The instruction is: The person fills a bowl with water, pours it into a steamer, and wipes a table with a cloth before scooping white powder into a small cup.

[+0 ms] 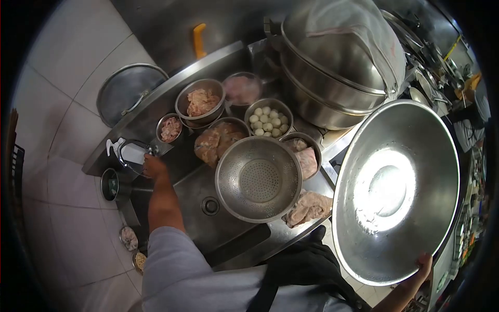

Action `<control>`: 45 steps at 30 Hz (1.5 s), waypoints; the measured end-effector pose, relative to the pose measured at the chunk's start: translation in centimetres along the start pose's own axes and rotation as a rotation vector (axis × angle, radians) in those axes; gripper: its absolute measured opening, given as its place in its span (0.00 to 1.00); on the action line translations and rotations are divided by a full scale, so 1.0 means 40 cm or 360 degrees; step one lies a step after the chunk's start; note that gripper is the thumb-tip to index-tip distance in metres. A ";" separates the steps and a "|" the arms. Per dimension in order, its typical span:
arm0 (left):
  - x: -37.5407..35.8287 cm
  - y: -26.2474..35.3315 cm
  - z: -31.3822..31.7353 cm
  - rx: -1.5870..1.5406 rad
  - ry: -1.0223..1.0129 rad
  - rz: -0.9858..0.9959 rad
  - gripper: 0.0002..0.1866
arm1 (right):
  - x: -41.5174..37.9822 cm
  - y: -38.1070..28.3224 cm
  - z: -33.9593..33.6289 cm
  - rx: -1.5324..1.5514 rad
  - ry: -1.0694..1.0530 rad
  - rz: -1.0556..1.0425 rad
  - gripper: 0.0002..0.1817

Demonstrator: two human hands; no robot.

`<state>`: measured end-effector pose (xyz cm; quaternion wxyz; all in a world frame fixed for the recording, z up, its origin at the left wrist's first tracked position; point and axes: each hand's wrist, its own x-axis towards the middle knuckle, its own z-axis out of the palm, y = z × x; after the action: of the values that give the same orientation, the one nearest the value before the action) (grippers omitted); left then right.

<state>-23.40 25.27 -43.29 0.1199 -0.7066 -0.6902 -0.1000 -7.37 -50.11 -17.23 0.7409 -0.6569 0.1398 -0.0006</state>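
My right hand grips the lower rim of a large, shiny steel basin, held tilted up at the right with its empty inside facing me. My left hand reaches out to the far left end of the sink and rests by a white soap dispenser and the tap there. A steel colander sits empty over the sink, just right of my left forearm.
Behind the colander stand several steel bowls: raw meat, white balls, a bagged piece, more meat. A big stacked steamer pot with a cloth is at the back right. A round lid leans on the tiled wall.
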 end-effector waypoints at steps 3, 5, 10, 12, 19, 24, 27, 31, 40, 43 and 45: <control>0.012 -0.016 0.034 0.0045 0.0026 0.0054 0.10 | 0.027 0.025 -0.022 0.0046 -0.0099 -0.0009 0.25; 0.012 -0.023 0.042 -0.0002 -0.0013 0.0050 0.12 | 0.060 0.033 -0.044 -0.0029 -0.0312 -0.0071 0.25; -0.032 -0.057 0.037 0.0010 -0.0101 0.0054 0.19 | 0.157 0.066 -0.029 -0.0172 -0.0761 -0.0145 0.17; -0.066 -0.082 0.023 -0.0115 0.0017 0.0149 0.25 | 0.171 0.057 0.042 -0.0151 -0.0757 -0.0051 0.17; -0.206 -0.236 -0.103 -0.0424 -0.0813 -0.0084 0.28 | 0.352 0.133 0.054 -0.0036 -0.1037 0.0516 0.31; -0.525 -0.231 -0.436 -0.1590 -0.0487 -0.0605 0.28 | 0.517 0.218 0.121 -0.0577 -0.1972 -0.0250 0.16; -0.794 -0.146 -0.704 -0.2014 -0.0736 -0.0571 0.32 | 0.533 0.220 0.185 -0.0579 -0.2181 0.0066 0.14; -1.050 -0.123 -0.860 -0.2538 -0.1623 -0.0199 0.38 | 0.545 0.223 0.213 -0.0612 -0.2730 0.0533 0.18; -1.477 -0.351 -0.815 -0.1921 -0.1383 -0.0932 0.24 | 0.359 0.358 0.173 -0.1140 -0.3388 0.1556 0.23; -1.616 -0.400 -0.696 -0.1744 -0.1356 -0.1286 0.23 | 0.310 0.527 0.144 -0.1524 -0.3451 0.1788 0.24; -1.687 -0.394 -0.613 -0.1740 -0.1294 -0.1635 0.23 | 0.284 0.625 0.115 -0.1730 -0.3395 0.1869 0.24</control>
<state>-40.41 -46.19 -40.17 -0.5553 -0.2453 -0.7691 -0.1997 -0.09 -44.30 -43.45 0.0230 -0.3886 -0.2619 0.8831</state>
